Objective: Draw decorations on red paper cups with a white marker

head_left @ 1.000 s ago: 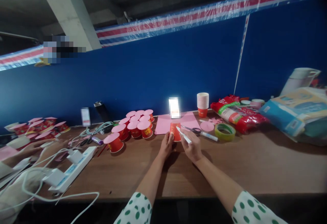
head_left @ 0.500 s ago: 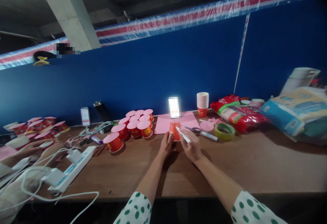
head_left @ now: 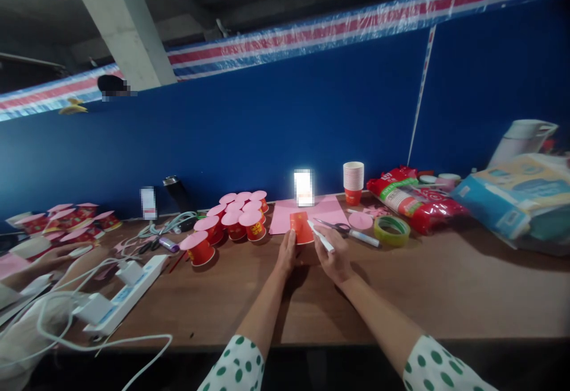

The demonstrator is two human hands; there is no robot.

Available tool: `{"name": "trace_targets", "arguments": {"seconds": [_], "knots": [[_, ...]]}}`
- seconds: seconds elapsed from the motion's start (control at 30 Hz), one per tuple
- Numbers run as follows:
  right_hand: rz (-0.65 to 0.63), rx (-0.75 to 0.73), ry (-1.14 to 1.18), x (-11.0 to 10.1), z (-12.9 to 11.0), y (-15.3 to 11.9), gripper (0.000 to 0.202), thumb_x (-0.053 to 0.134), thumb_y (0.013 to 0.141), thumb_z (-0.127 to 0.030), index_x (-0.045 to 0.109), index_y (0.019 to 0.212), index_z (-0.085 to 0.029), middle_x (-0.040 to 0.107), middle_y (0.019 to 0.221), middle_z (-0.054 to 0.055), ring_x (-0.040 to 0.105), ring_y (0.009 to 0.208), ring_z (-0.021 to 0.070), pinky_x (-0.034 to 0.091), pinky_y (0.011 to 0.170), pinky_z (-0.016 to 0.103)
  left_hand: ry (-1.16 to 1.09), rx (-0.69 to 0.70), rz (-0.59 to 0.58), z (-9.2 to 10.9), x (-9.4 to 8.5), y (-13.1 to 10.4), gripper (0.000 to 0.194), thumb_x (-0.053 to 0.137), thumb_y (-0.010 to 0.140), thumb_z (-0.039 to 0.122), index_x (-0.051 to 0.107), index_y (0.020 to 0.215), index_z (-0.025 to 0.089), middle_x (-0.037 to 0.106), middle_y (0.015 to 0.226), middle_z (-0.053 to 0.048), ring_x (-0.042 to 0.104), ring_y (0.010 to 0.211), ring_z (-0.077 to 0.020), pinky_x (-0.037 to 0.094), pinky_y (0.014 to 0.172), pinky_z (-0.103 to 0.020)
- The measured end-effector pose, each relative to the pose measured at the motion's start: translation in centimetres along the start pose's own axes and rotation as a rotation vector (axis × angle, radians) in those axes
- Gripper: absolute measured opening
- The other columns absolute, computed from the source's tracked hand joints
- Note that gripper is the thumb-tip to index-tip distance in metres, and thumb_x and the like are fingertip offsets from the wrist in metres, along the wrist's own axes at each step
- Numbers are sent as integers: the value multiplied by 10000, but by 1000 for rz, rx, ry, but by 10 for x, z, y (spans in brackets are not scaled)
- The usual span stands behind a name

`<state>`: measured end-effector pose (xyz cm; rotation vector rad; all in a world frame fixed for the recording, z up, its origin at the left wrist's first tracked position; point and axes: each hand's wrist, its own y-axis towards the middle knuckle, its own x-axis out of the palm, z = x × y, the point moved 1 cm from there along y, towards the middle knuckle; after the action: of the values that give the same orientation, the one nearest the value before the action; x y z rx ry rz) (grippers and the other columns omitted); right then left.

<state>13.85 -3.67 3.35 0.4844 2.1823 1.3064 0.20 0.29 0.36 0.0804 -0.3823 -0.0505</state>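
A red paper cup (head_left: 301, 228) is upside down in front of me, tilted a little, and my left hand (head_left: 287, 251) grips its left side. Just right of the cup, my right hand (head_left: 333, 255) pinches a white pen (head_left: 324, 240), whose tip points up and left toward the cup. Behind them lies a pink sheet (head_left: 327, 205) with a bright phone (head_left: 304, 188) standing on it. Scissors (head_left: 342, 227), a capped marker (head_left: 364, 237) and a pink paper disc (head_left: 360, 220) lie to the right. Several red cups topped with pink discs (head_left: 234, 217) stand at the left.
A cup stack (head_left: 353, 182), green tape roll (head_left: 392, 230), red bag (head_left: 416, 198) and blue package (head_left: 512, 201) sit at the right. At the left are a power strip (head_left: 133, 296), white cables, a black bottle (head_left: 176, 194) and another person's hands (head_left: 48, 266).
The red cup has tilted and shifted slightly left in my left hand. The pen in my right hand is now a little apart from it.
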Motion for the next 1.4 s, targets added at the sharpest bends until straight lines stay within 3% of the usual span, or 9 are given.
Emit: {"name": "trace_targets", "arguments": {"seconds": [0.33,0.6,0.93,1.2,1.4], "knots": [[-32,4,19,4,0,-1,253,444,897,-224,590,1101,-190,661,955,97,621,854,201,501,764,353,-162,0,74,-4,-5,7,614,585,685,640,586,1035,135,648,951,-107,626,771,-184,494,710,-317],[-4,18,28,4,-1,-2,212,469,883,-191,588,1058,-174,657,900,86,608,862,197,496,775,341,-169,-19,96,-3,-4,6,523,743,588,516,565,958,192,632,885,-47,611,690,-134,491,682,-271],[-4,23,21,3,0,-3,219,451,898,-243,579,1063,-178,663,943,90,617,866,198,501,777,352,-130,15,87,-2,-3,5,502,744,597,488,574,950,174,648,917,-55,621,745,-146,479,719,-282],[8,15,28,1,-1,-1,200,466,891,-218,575,1052,-172,659,939,90,613,871,202,500,783,358,-69,82,52,-6,-4,9,509,720,635,484,591,1018,176,655,1000,-81,620,906,-196,482,778,-287],[-8,12,23,4,1,-3,217,454,895,-230,576,1064,-173,659,955,96,616,892,206,503,799,365,-26,75,61,-13,-10,14,523,733,622,473,571,1022,178,646,1023,-81,626,853,-177,488,750,-283]]}}
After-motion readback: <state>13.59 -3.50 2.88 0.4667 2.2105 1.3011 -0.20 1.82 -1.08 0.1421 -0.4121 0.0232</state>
